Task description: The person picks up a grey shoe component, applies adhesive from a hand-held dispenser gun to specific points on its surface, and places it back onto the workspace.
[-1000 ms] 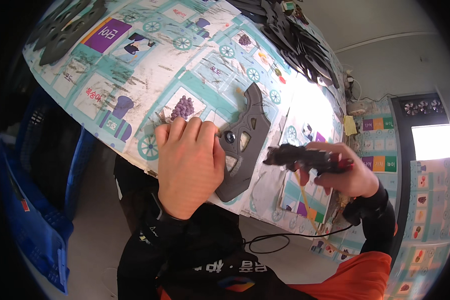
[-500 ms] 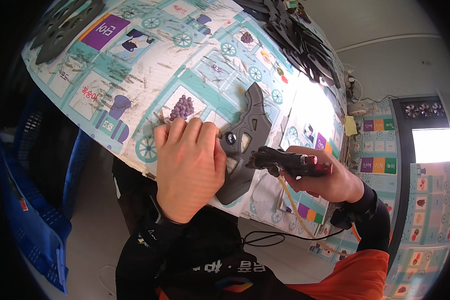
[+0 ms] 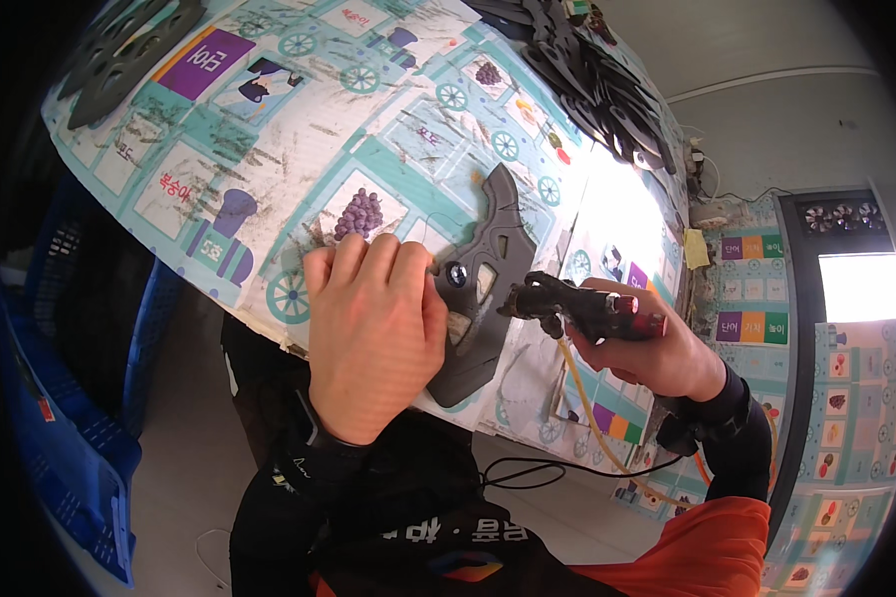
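A dark grey, curved flat part with several cut-out openings lies on the paper-covered table near its front edge. My left hand is closed at the part's left side, with its fingers curled under and mostly hidden. Beside its knuckles, a round shiny dark piece shows on the part. In my right hand is a black spray gun with red rear knobs and a yellowish hose. Its nozzle points left, close to the part's right edge.
Many similar dark parts are heaped at the table's far right. More grey parts lie at the far left. Blue crates stand below the table's left side, and a black cable loops under its front edge.
My right hand has shifted the spray gun slightly away from me and to the right. My left hand and the grey part have kept their places.
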